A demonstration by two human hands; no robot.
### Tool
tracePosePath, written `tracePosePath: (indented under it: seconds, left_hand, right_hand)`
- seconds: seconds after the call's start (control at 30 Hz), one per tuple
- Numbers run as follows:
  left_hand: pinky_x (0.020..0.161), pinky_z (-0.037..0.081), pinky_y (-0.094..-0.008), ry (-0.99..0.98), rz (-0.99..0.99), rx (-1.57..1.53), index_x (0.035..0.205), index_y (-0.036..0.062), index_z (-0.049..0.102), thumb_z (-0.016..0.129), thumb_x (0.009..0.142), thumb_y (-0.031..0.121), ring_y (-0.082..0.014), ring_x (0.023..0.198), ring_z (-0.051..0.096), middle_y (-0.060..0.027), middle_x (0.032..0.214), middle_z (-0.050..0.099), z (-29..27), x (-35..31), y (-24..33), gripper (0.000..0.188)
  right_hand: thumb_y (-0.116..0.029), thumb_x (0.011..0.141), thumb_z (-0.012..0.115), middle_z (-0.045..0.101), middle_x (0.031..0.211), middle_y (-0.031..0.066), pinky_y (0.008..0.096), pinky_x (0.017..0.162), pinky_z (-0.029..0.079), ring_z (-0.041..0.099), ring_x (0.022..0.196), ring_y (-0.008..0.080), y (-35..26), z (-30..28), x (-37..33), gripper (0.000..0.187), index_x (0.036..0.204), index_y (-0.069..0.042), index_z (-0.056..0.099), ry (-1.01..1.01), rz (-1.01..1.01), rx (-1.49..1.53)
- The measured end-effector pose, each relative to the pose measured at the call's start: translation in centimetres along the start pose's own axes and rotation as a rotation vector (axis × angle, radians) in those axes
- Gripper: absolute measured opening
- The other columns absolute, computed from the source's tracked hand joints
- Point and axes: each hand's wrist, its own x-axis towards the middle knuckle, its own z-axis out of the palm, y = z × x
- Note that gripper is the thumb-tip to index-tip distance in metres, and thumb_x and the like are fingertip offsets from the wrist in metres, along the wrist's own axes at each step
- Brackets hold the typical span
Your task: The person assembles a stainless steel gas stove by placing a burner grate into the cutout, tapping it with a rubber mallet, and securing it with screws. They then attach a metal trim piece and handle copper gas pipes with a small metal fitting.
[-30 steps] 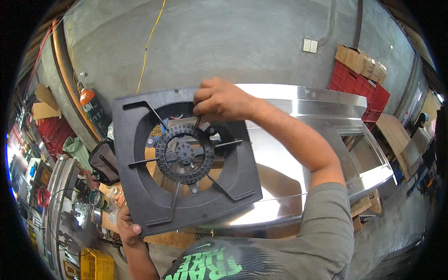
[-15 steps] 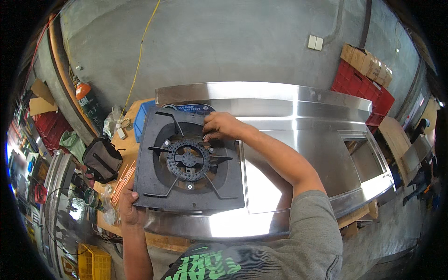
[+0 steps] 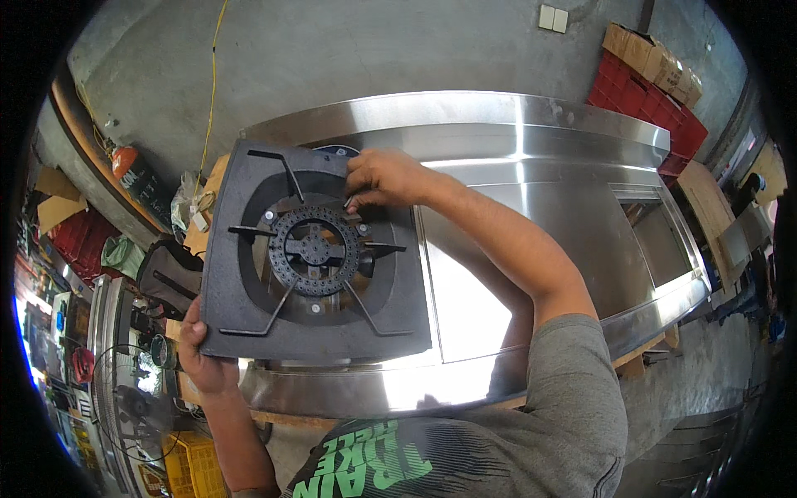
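A dark grey square gas stove top (image 3: pixel 222 274) with a raised grate lies at the left end of a stainless steel counter (image 3: pixel 490 224). In its round opening sits a black ring burner (image 3: pixel 320 286), with small bolts round it. My left hand (image 3: pixel 207 357) grips the near left corner, thumb along its side edge. At the far right of the opening my right hand (image 3: pixel 386 178) is closed in a pinch. A small metallic tip shows under its fingertips; whether it is a bolt or a grate prong I cannot tell. The fingers hide that part of the grate.
The counter has a rectangular cut-out (image 3: pixel 656 241) at its right. Red crates (image 3: pixel 639 120) topped by a cardboard box (image 3: pixel 652 62) stand at the back right. A gas cylinder (image 3: pixel 145 187), a dark bag (image 3: pixel 166 278), a fan (image 3: pixel 133 402) and a yellow crate (image 3: pixel 195 465) are at the left.
The whole view has shifted, so the stove top sits further left and higher. My left hand still grips the corner and my right hand still pinches at the same spot.
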Motion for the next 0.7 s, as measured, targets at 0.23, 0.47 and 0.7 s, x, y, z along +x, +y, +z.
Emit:
tracePosePath:
  seconds: [0.23,0.47,0.7]
  left_hand:
    - [0.104,0.048,-0.041,-0.057,-0.026,-0.009,0.131,-0.0151,0.05,0.051,0.087,0.023,-0.0313,0.115,0.063,-0.0252,0.125,0.063,0.8,0.5,1.4,0.059]
    - [0.107,0.045,-0.0416,-0.024,-0.09,-0.05,0.134,-0.015,0.048,0.05,0.087,0.023,-0.0315,0.119,0.061,-0.0246,0.129,0.061,-0.2,0.4,0.8,0.06]
    - [0.11,0.041,-0.0421,0.045,-0.165,-0.063,0.133,-0.0131,0.05,0.051,0.087,0.023,-0.0321,0.12,0.06,-0.0224,0.129,0.062,-1.6,0.2,-0.5,0.059]
  right_hand:
    - [-0.044,0.079,0.077,0.067,0.089,0.0057,0.043,0.074,0.051,0.065,0.091,0.0301,0.0,-0.3,0.0,0.035,0.092,-0.012,0.075,-0.037,0.009,0.027]
    - [-0.046,0.078,0.076,0.068,0.09,0.0066,0.0439,0.074,0.052,0.066,0.093,0.0302,0.3,0.8,0.5,0.037,0.094,-0.013,0.076,-0.16,0.056,0.036]
    - [-0.045,0.079,0.076,0.069,0.094,0.0087,0.0447,0.078,0.053,0.066,0.093,0.0329,1.3,2.7,0.7,0.038,0.097,-0.012,0.074,-0.239,0.063,0.012]
